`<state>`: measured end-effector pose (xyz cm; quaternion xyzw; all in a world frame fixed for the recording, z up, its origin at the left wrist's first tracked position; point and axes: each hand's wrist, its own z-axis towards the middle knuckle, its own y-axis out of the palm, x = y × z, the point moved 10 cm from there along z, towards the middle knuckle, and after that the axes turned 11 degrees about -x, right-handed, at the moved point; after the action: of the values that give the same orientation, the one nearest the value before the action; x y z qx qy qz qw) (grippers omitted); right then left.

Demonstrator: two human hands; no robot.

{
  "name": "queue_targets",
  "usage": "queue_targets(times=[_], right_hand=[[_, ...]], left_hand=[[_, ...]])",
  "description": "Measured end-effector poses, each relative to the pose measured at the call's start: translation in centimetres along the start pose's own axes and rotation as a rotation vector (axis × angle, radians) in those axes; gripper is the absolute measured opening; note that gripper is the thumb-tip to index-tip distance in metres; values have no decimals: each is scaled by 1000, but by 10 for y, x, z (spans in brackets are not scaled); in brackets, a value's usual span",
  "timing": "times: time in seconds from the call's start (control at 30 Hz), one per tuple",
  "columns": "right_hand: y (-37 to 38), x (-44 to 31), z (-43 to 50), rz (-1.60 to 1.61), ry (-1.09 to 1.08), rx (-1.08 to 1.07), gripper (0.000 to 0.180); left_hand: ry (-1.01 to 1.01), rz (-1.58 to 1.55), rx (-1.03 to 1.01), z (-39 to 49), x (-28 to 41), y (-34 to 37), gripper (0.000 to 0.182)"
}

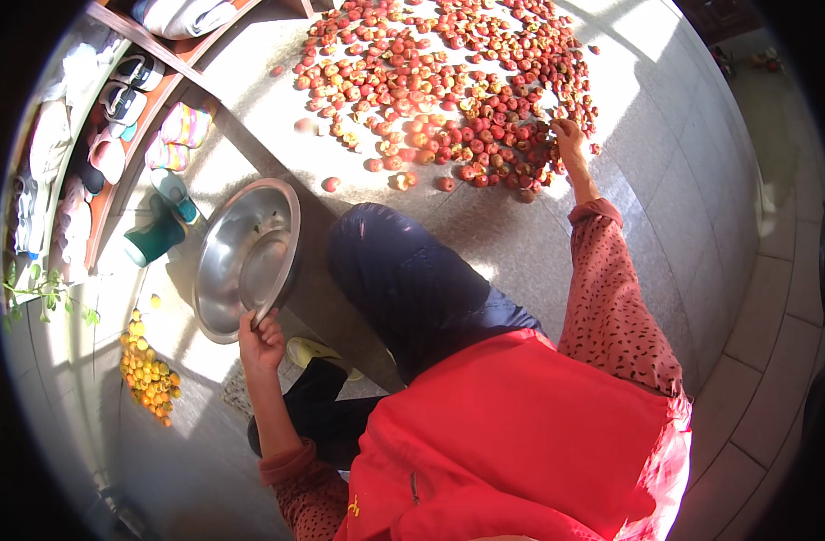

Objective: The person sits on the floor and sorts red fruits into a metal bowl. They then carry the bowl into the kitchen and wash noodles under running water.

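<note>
My left hand [261,341] grips the near rim of a wide stainless steel basin [213,270], which is tilted with its hollow towards me. A few small dark bits cling to the basin's inner wall. Many small red fruits [476,145], like crab apples, lie spread over the tiled floor, some split to show yellow flesh. At the right edge of this spread, my right hand [570,138] reaches down with thumb and fingers close together. Whether anything is pinched between those fingertips cannot be made out.
A wooden shoe rack [162,57] with several shoes stands at the left. Beside it are a green rubber boot [157,233] and pink patterned footwear [179,135]. A heap of small yellow-orange fruits [149,375] lies on the floor at left, below a trailing green plant [47,291].
</note>
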<state>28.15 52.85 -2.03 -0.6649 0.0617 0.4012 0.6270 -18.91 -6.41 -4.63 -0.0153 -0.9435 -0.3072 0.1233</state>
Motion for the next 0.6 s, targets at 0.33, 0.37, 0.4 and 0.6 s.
queue_targets(times=[0.33,0.37,0.4,0.6], right_hand=[[22,-90,-3,-346,-148,-4,27],[31,-85,-3,-367,-71,-98,27],[37,-85,-5,-386,-64,-153,28],[46,-90,-12,-547,-63,-179,35]], left_hand=[[30,6,-13,-2,3,4,39],[32,21,-17,-2,3,4,39],[33,20,-18,-2,3,4,38],[17,12,-20,-2,0,6,40]])
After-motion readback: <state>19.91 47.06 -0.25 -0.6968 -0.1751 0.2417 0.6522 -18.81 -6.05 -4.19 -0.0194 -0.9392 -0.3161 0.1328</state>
